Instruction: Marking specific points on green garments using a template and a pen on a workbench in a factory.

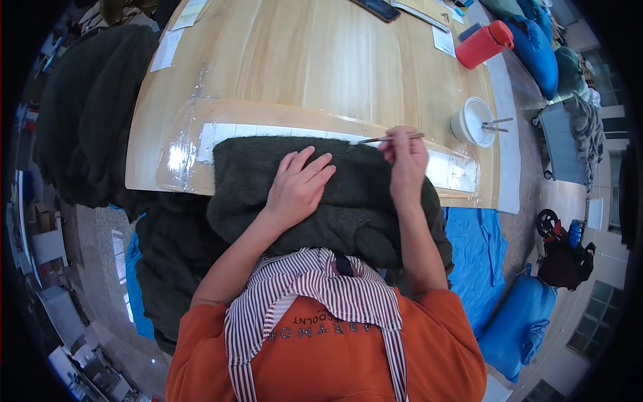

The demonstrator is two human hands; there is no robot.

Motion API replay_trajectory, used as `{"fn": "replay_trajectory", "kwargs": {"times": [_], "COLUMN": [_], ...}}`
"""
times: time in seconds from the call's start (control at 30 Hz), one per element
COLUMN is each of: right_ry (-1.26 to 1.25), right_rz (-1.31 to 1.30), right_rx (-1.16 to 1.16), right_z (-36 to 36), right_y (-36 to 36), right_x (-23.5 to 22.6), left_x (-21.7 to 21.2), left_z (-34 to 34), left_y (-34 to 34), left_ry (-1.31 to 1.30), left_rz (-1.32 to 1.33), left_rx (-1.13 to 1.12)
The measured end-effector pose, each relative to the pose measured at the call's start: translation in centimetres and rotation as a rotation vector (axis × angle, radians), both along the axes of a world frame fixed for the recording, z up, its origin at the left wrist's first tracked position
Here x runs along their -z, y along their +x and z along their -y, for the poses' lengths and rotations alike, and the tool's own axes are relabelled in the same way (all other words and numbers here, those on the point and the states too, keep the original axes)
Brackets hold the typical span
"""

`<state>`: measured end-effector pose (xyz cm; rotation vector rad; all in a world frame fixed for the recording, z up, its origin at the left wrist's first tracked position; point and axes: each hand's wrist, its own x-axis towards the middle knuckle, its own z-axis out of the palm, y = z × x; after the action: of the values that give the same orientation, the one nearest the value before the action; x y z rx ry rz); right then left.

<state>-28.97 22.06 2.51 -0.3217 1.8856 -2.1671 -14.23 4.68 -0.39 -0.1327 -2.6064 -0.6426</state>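
1. Pale wooden counter [281, 67] spreads ahead.
2. Right fingers [400, 139] pinch a slim brush [372, 140], tip leftward at the far, left-right edge of dark cloth [362, 184].
3. Left fingers [323, 161], slightly spread, rest on this cloth over the counter's near side.
4. Rightward, a white tub [461, 129] holds whitish contents [473, 122] and sticks [497, 122].

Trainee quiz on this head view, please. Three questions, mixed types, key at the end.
1. Which hand holds the slim tool?
2. True or false: the left hand rests on the dark fabric.
3. Which is nearest the slim tool? a) red bottle b) white tub c) dark phone

Key: 1. the right hand; 2. true; 3. b
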Motion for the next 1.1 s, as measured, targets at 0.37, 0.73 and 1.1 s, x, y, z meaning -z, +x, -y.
{"fn": "replay_trajectory", "kwargs": {"times": [0.37, 0.73, 1.1], "right_ry": [0.208, 0.116, 0.276], "right_rz": [-0.253, -0.208, -0.254], "right_rx": [-0.077, -0.053, -0.300], "right_z": [4.0, 5.1, 10.1], "right_y": [1.4, 1.3, 2.1], "right_x": [0.9, 0.1, 0.6], "left_x": [0.1, 0.3, 0.4], "left_z": [0.0, 0.1, 0.1], "left_y": [0.0, 0.1, -0.1], "left_ry": [0.051, 0.057, 0.084], "left_rz": [-0.006, -0.047, -0.079], "left_rx": [-0.013, 0.000, -0.022]}}
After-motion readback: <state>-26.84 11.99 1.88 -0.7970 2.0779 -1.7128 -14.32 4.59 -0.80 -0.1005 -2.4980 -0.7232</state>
